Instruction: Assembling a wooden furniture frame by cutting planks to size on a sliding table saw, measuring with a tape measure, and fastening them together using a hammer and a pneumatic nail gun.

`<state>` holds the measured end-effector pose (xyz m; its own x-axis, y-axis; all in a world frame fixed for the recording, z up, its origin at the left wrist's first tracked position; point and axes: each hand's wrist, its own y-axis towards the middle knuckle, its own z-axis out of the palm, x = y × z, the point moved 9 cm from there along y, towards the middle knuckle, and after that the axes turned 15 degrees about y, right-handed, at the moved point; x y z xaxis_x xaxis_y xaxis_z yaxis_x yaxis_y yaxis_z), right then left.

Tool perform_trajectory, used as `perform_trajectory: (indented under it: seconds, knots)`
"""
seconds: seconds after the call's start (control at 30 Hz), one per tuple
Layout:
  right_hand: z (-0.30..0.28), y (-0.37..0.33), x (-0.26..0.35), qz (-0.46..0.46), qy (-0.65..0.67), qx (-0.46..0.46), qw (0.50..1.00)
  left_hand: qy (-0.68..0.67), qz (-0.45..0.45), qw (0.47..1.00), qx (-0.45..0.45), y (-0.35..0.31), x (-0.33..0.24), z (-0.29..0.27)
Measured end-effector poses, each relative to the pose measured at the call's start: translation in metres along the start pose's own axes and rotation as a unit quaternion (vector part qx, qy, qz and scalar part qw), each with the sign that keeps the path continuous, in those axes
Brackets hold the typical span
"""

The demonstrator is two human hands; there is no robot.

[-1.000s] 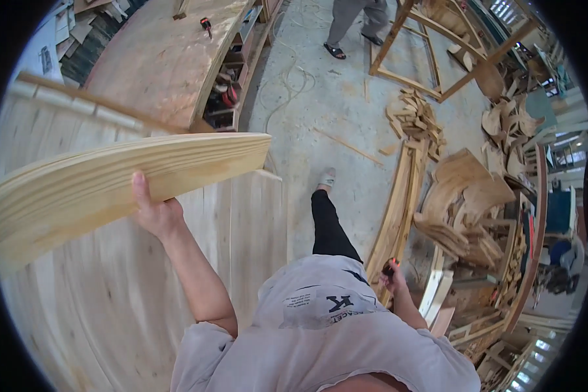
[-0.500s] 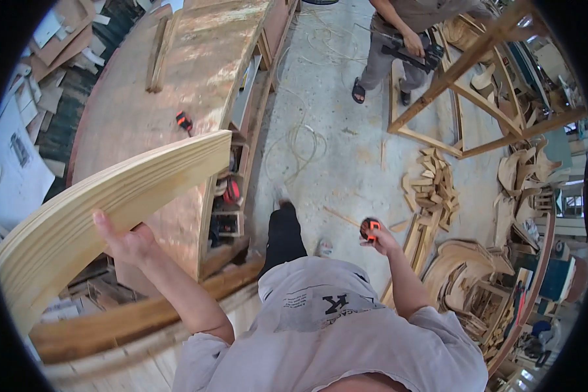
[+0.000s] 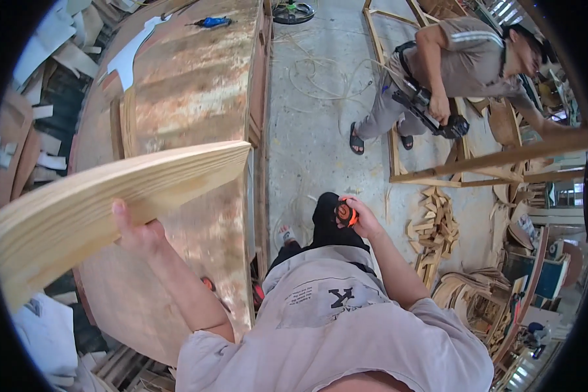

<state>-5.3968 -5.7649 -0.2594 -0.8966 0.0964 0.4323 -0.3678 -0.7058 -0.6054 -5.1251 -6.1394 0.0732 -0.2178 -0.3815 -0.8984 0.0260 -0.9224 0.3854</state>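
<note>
A long, curved piece of pale wood (image 3: 170, 179) reaches from the left rim to above the workbench. My left hand (image 3: 142, 236) is closed around its lower edge, with the thumb up along the near face. In my right hand (image 3: 366, 221) is a black and orange tape measure (image 3: 346, 213), held in front of my body over my dark trouser leg. The left end of the wood runs out of view.
The big workbench (image 3: 196, 111) bears wood strips (image 3: 129, 121), a white template (image 3: 132, 60) and a blue tool (image 3: 213, 22). At right, a co-worker (image 3: 467, 59) holds a black power tool (image 3: 431, 114) beside a wooden frame (image 3: 438, 181). Wood offcuts (image 3: 434, 225) and hoses (image 3: 320, 72) lie on the floor.
I have walked forward along the bench, carrying the wood. My right hand has moved inward and up with the tape measure. The co-worker now shows closer and leans toward the right.
</note>
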Motion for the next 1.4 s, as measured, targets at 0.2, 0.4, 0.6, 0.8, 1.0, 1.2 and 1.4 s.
perform_trajectory:
  seconds: [0.2,0.4,0.6,0.8,1.0,1.2,1.4]
  knots:
    - [0.029,0.179,0.142,-0.034,0.046,0.002,0.998,0.011,0.016,0.999,0.049,0.098,0.107,0.201]
    - [0.038,0.359,0.298,-0.046,0.093,-0.051,0.993,-0.013,-0.048,0.994,0.102,0.187,0.231,0.382]
    - [0.081,0.468,0.440,-0.054,0.114,-0.031,0.991,0.022,-0.035,0.990,0.136,0.277,0.290,0.558]
    - [0.099,0.567,0.560,-0.133,0.158,-0.039,0.978,0.004,-0.038,0.980,0.196,0.375,0.361,0.727]
    - [0.063,0.664,0.688,-0.247,0.206,-0.125,0.939,-0.066,-0.067,0.961,0.260,0.498,0.467,0.906]
    - [0.050,0.699,0.771,-0.274,0.237,-0.254,0.897,-0.130,-0.060,0.941,0.305,0.575,0.514,1.088]
    - [0.047,0.758,0.821,-0.264,0.328,-0.283,0.862,-0.205,-0.097,0.911,0.344,0.616,0.541,1.236]
